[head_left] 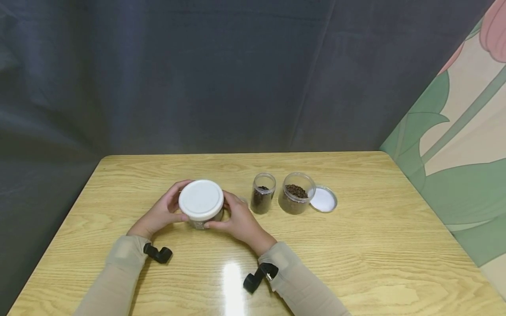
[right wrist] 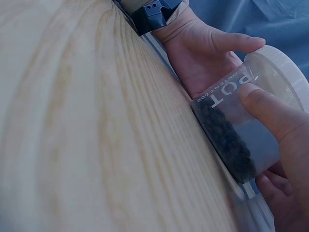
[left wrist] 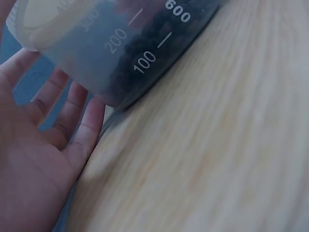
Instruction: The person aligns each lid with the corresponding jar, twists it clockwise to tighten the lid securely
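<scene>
A clear plastic jar (right wrist: 265,130) with a white lid (head_left: 200,199) seated on top stands on the table at left of centre. Dark beans fill its lower part, and white printing with volume marks shows on the wall. From the left side my left hand (head_left: 162,216) holds it, thumb at the lid's edge and fingers around the far side. My right hand (head_left: 242,223) grips the opposite side, its thumb across the front of the jar wall and the other fingers partly hidden behind.
Right of the hands stand a narrow open jar (head_left: 262,202) of dark grounds or beans and a wider open jar (head_left: 293,205) of brown beans. Beside the latter lies a round white lid (head_left: 325,199) with a metallic-looking rim. A dark curtain (head_left: 221,79) hangs behind the wooden table (head_left: 356,254).
</scene>
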`<act>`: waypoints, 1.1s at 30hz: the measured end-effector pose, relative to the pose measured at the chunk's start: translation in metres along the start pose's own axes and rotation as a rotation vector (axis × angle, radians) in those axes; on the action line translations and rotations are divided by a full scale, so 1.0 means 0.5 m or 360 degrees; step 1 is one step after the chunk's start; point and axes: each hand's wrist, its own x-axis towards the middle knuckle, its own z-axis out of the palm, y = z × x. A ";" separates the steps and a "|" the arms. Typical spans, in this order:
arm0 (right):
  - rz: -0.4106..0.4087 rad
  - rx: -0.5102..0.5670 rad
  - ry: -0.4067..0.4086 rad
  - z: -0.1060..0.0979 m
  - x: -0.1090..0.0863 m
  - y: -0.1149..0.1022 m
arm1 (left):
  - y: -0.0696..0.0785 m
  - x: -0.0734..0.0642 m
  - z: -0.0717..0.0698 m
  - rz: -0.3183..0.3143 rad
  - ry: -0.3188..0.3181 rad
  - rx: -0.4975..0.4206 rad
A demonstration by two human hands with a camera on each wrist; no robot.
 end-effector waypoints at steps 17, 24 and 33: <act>0.0022 -0.0031 -0.0020 -0.001 0.000 -0.001 | 0.005 0.002 0.002 -0.0001 -0.0024 -0.0013; 0.0024 -0.0031 -0.0008 -0.001 -0.001 -0.001 | 0.011 0.007 0.012 0.0042 0.0008 0.0076; 0.0015 -0.0016 0.0005 0.001 -0.002 0.001 | 0.016 0.005 0.009 0.0048 0.0032 0.0175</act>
